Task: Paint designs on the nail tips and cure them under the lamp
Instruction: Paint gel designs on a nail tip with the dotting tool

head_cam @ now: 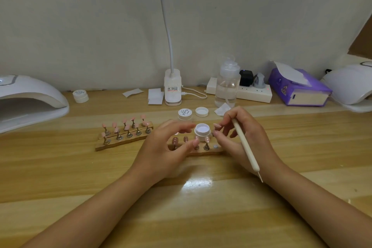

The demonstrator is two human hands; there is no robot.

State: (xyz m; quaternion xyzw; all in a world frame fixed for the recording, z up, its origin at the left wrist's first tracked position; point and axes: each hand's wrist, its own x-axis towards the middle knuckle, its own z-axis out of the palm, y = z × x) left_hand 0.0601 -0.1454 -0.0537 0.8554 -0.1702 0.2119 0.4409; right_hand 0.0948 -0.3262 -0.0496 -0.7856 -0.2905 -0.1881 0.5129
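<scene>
An open small white gel pot (202, 130) stands just behind a wooden holder (209, 152) that carries several painted nail tips on metal pegs. My left hand (167, 147) hovers over the holder's left part, fingers loosely spread beside the pot, holding nothing. My right hand (243, 137) is right of the pot and grips a cream dotting pen (244, 145), its thin tip pointing back toward me. Two more wooden holders (120, 141) with pink nail tips lie to the left. A white curing lamp (30, 100) sits at the far left.
Behind the pot stand a closed white jar (185, 114) and a loose lid (201, 111). Further back are a clear pump bottle (227, 84), a desk lamp base (172, 88), a power strip (251, 90), a purple tissue pack (300, 88), another jar (81, 96) and a second lamp (350, 84).
</scene>
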